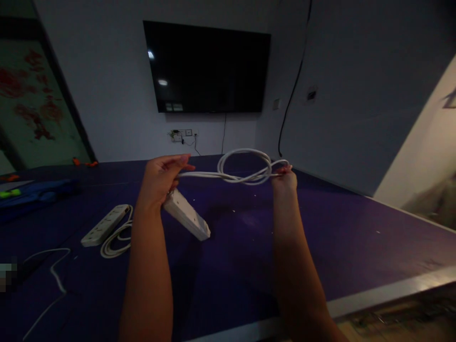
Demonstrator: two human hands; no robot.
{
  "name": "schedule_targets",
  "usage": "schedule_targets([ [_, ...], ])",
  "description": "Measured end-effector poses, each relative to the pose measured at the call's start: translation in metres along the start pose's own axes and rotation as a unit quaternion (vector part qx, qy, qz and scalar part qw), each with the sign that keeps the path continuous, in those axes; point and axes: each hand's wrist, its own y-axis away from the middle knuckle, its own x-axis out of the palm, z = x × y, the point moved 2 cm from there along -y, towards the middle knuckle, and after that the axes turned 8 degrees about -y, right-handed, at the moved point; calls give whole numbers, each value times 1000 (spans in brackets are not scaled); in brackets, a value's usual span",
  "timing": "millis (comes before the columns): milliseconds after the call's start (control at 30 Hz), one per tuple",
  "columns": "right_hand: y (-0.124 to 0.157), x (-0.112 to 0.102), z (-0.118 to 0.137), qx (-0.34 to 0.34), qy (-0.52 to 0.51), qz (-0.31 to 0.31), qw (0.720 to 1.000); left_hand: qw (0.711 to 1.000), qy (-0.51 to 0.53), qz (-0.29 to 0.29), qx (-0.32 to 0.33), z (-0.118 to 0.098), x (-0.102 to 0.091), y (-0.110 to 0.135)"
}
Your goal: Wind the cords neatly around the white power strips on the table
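Note:
A white cable (245, 179) is stretched between my two hands above the purple tabletop, with a loose loop knotted in its middle. My left hand (166, 175) is closed around the cable's left stretch. Below that hand a white power strip (187, 216) hangs tilted, its lower end toward the right. Where the cable joins the strip is hidden by my fingers. At the right end of the loop, my right hand (285, 178) is closed on the cable, its fingers partly hidden.
Another power strip (106, 225) lies at left with its coiled cable (116, 242). A thin white cord (57, 273) runs along the near left. Blue cloth (46, 192) lies far left. A television (208, 69) hangs on the wall, above sockets (183, 134). The table's pale edge (392, 289) runs in front.

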Motion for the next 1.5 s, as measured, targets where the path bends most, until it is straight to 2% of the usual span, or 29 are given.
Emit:
schedule_targets([
  [133, 15, 11, 1, 28, -33, -63, 997, 996, 26, -80, -18, 0, -14, -1],
  [200, 25, 21, -2, 56, -34, -71, 995, 992, 46, -112, -26, 1, -18, -1],
  [333, 42, 37, -13, 114, 36, -27, 993, 973, 109, -201, -14, 0, -27, -4],
  [467, 54, 45, -33, 165, 155, 41, 973, 947, 166, -276, 16, -2, -34, -5],
  [633, 70, 51, -71, 226, 329, 118, 909, 928, 204, -311, -17, -7, -42, -1],
  [700, 79, 52, -88, 253, 353, 134, 891, 924, 212, -318, -24, -11, -44, 3],
  [833, 104, 52, -119, 310, 363, 163, 864, 919, 209, -334, 2, -19, -49, 8],
  [967, 137, 51, -149, 375, 356, 222, 827, 905, 207, -370, 34, -21, -53, 8],
  [1000, 144, 50, -157, 394, 351, 246, 813, 901, 210, -379, 35, -21, -54, 8],
  [1133, 172, 44, -188, 460, 330, 385, 729, 886, 222, -403, 53, -20, -57, 9],
  [1200, 181, 39, -199, 468, 305, 426, 712, 883, 220, -409, 64, -22, -58, 10],
  [1300, 196, 34, -209, 460, 234, 467, 718, 881, 212, -417, 74, -25, -59, 12],
  [1367, 206, 34, -214, 442, 185, 459, 748, 879, 221, -416, 74, -27, -58, 13],
  [1433, 217, 37, -218, 428, 144, 422, 786, 878, 239, -409, 70, -29, -56, 14],
  [1500, 229, 43, -219, 420, 97, 400, 809, 875, 263, -402, 67, -29, -54, 14],
])
